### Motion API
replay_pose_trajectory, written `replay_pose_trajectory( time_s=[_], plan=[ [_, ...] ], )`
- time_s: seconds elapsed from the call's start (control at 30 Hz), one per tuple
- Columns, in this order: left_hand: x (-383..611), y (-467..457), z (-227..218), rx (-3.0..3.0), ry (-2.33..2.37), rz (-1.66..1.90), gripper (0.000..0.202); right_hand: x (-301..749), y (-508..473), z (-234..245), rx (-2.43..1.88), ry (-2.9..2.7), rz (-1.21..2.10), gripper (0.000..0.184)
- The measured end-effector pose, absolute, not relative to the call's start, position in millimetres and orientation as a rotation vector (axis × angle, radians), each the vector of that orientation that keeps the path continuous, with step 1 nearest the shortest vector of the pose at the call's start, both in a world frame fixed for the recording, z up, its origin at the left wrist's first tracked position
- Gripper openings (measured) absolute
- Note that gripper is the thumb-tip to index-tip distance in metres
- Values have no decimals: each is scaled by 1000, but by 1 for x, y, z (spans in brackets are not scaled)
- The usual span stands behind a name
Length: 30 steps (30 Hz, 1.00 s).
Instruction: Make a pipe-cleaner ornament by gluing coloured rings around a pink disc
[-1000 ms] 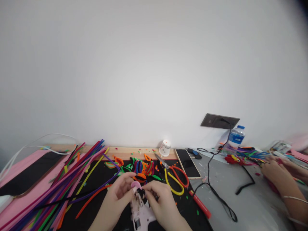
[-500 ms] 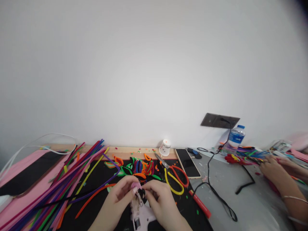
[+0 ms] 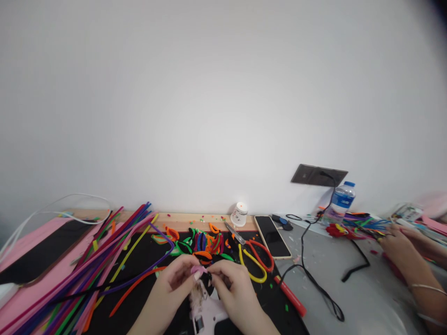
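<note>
My left hand [image 3: 174, 284] and my right hand [image 3: 232, 288] meet low in the middle of the view, fingers pinched together on a small pink and black pipe-cleaner piece [image 3: 199, 271]. Just below them lies a pale pink glue gun [image 3: 206, 312] on the black mat [image 3: 146, 302]. A heap of small bent loops in orange, green and purple [image 3: 202, 243] sits just beyond my hands.
Long coloured pipe cleaners [image 3: 104, 260] fan across the left. Scissors with yellow and orange handles [image 3: 253, 258], a phone [image 3: 272, 236], a white jar [image 3: 239, 214], a black cable [image 3: 314, 284] and a water bottle [image 3: 342, 197] lie to the right. Another person's hands [image 3: 401, 246] work at the far right.
My hands have shifted slightly up and the pink piece has turned a little between my fingers. The other person's hands moved slightly.
</note>
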<state>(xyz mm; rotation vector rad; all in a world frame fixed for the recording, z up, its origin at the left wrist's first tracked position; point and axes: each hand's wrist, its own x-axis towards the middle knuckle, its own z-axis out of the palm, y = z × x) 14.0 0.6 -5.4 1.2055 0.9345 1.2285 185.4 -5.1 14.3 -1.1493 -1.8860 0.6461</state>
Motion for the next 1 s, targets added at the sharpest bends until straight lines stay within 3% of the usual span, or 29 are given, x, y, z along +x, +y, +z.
replay_pose_trajectory(
  time_s=[1.0],
  plan=[
    [16,-3,-11,1269,944,1259,7,183,-7,23,-1162,-1882,661,23]
  ],
)
